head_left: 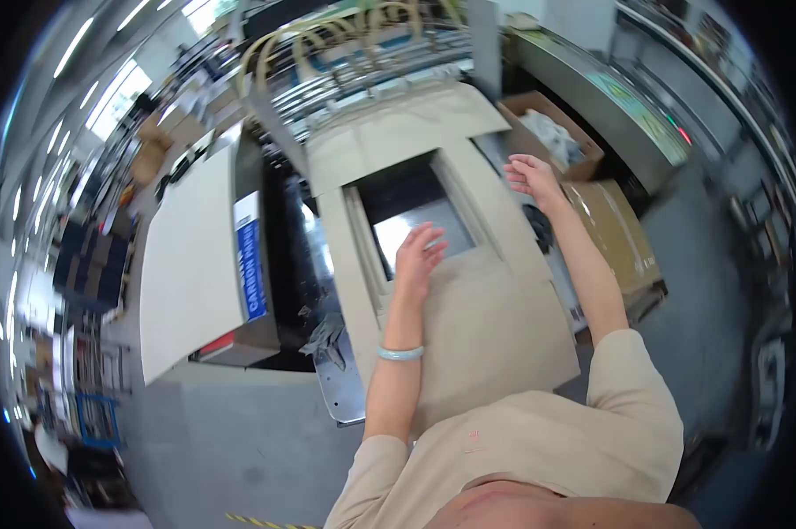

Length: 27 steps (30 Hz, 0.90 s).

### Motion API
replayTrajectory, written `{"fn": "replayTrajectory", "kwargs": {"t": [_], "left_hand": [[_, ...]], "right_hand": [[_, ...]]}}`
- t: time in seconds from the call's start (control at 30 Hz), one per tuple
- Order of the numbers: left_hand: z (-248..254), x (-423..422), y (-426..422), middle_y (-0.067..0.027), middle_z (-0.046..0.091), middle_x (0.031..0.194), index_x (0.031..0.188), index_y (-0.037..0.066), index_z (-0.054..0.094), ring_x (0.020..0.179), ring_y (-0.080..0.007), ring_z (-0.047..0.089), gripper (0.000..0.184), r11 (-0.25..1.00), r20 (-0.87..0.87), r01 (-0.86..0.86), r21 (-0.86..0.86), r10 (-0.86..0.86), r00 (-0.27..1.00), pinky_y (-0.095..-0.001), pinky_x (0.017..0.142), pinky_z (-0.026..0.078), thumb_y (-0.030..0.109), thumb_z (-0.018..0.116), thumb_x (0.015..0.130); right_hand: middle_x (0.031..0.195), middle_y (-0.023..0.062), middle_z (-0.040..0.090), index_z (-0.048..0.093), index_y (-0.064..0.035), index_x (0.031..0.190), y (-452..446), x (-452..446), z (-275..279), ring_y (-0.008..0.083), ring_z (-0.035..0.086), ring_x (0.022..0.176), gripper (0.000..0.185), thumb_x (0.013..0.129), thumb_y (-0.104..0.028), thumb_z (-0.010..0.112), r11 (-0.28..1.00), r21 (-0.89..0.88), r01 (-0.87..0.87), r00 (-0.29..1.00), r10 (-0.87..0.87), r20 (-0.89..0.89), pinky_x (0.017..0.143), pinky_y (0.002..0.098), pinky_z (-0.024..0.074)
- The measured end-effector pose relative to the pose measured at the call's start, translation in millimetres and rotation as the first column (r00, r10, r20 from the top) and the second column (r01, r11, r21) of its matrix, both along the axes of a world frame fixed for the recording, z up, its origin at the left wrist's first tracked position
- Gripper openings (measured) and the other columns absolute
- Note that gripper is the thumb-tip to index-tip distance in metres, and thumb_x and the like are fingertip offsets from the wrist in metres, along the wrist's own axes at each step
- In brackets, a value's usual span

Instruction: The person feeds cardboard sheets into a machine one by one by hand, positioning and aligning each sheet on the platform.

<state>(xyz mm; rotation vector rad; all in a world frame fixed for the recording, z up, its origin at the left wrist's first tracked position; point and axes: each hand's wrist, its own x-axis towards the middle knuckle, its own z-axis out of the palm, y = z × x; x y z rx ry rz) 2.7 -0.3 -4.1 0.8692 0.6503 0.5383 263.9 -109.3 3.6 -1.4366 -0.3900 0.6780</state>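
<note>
A large beige board (486,326) lies in front of me, with a rectangular opening (407,207) in it that shows a dark and shiny surface. My left hand (422,253) hovers over the near part of this opening, fingers loosely bent and apart, holding nothing I can see. A pale bangle (400,353) circles my left wrist. My right hand (534,181) is in the air by the board's right edge. Its fingers are slightly curled and apart, and nothing shows in them. Whether either hand touches the board I cannot tell.
Behind the board stands a machine with metal rollers and yellowish hoses (318,44). At left, a pale sheet (195,256) lies beside a blue carton marked "CARBON" (250,264). Grey cloth (327,339) hangs nearby. Cardboard boxes (614,234) stand at right, one with white material (552,137).
</note>
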Motion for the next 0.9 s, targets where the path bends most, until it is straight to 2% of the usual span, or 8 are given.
{"fn": "replayTrajectory", "kwargs": {"t": [0.13, 0.17, 0.2, 0.27, 0.3, 0.43, 0.6, 0.9], "left_hand": [[-0.4, 0.4, -2.3, -0.0099, 0.062, 0.104, 0.118, 0.005, 0.052, 0.085, -0.0177, 0.061, 0.033, 0.997, -0.028, 0.067, 0.043, -0.066, 0.997, -0.0224, 0.070, 0.046, 0.017, 0.058, 0.088], [-0.3, 1.1, -3.7, -0.0104, 0.062, 0.103, 0.119, 0.004, 0.052, 0.084, -0.0179, 0.061, 0.033, 0.998, -0.023, 0.037, 0.060, -0.036, 0.999, -0.0219, 0.069, 0.046, 0.016, 0.057, 0.088], [0.3, 1.1, -3.7, -0.0108, 0.062, 0.103, 0.119, 0.003, 0.051, 0.084, -0.0181, 0.061, 0.034, 0.997, -0.019, 0.002, 0.080, -0.001, 1.000, -0.0214, 0.068, 0.047, 0.015, 0.057, 0.088], [0.3, -0.9, -3.2, -0.0106, 0.062, 0.102, 0.119, 0.002, 0.051, 0.084, -0.0175, 0.061, 0.034, 0.997, -0.024, -0.002, 0.080, 0.004, 1.000, -0.0212, 0.067, 0.048, 0.014, 0.058, 0.088], [3.1, -0.4, -4.6, -0.0105, 0.062, 0.102, 0.119, 0.002, 0.051, 0.084, -0.0173, 0.061, 0.034, 0.997, -0.025, -0.006, 0.071, 0.007, 1.000, -0.0208, 0.066, 0.048, 0.014, 0.058, 0.088], [9.6, -1.1, -9.3, -0.0100, 0.062, 0.102, 0.119, 0.002, 0.052, 0.083, -0.0166, 0.062, 0.033, 0.996, -0.070, -0.010, 0.086, 0.016, 0.997, -0.0198, 0.065, 0.049, 0.014, 0.057, 0.089], [5.7, -1.8, -6.2, -0.0097, 0.062, 0.102, 0.118, 0.002, 0.052, 0.082, -0.0161, 0.063, 0.031, 0.996, -0.080, 0.042, 0.080, -0.036, 0.996, -0.0201, 0.066, 0.050, 0.014, 0.056, 0.090], [8.2, 1.4, -13.5, -0.0094, 0.064, 0.101, 0.117, 0.003, 0.053, 0.081, -0.0160, 0.063, 0.030, 0.993, -0.112, 0.063, 0.102, -0.052, 0.992, -0.0199, 0.064, 0.051, 0.016, 0.056, 0.090]], "right_hand": [[0.091, 0.0046, 0.065, 0.059, -0.0078, 0.111, -63.7, -1.4, -34.1, 0.0129, 0.058, 0.073, 0.026, 0.086, -0.015, 0.056, 0.983, 0.008, 0.183, 0.981, -0.182, -0.060, 0.064, 0.0261, 0.0488], [0.095, 0.0055, 0.064, 0.059, -0.0085, 0.111, -79.3, -6.6, -39.9, 0.0151, 0.058, 0.077, 0.027, 0.085, -0.015, 0.056, 0.972, -0.073, 0.225, 0.959, -0.207, 0.195, 0.068, 0.0283, 0.0488], [0.098, 0.0064, 0.064, 0.059, -0.0092, 0.111, -92.0, -14.5, -45.8, 0.0172, 0.058, 0.081, 0.028, 0.083, -0.015, 0.057, 0.949, -0.148, 0.277, 0.880, -0.190, 0.435, 0.072, 0.0305, 0.0487], [0.104, 0.0082, 0.062, 0.059, -0.0105, 0.110, -112.5, -29.8, -56.2, 0.0214, 0.058, 0.089, 0.030, 0.081, -0.014, 0.059, 0.874, -0.268, 0.405, 0.595, -0.030, 0.803, 0.080, 0.0349, 0.0486], [0.104, 0.0082, 0.062, 0.059, -0.0105, 0.110, -123.9, -35.1, -54.4, 0.0214, 0.058, 0.089, 0.030, 0.081, -0.014, 0.059, 0.864, -0.273, 0.423, 0.602, -0.042, 0.797, 0.080, 0.0349, 0.0486], [0.123, 0.0111, 0.052, 0.059, -0.0139, 0.114, -166.9, -45.9, -36.7, 0.0284, 0.047, 0.112, 0.037, 0.077, -0.019, 0.061, 0.593, -0.103, 0.798, 0.048, 0.108, 0.993, 0.098, 0.0453, 0.0362], [0.134, 0.0115, 0.043, 0.056, -0.0146, 0.119, -196.3, -26.4, -63.9, 0.0289, 0.034, 0.126, 0.047, 0.074, -0.026, 0.065, 0.432, -0.304, 0.849, 0.247, 0.184, 0.951, 0.103, 0.0461, 0.0276], [0.132, 0.0106, 0.045, 0.055, -0.0146, 0.120, -220.0, -21.0, -71.0, 0.0283, 0.040, 0.121, 0.049, 0.075, -0.033, 0.064, 0.507, -0.305, 0.806, 0.211, 0.235, 0.949, 0.099, 0.0460, 0.0321]]}}
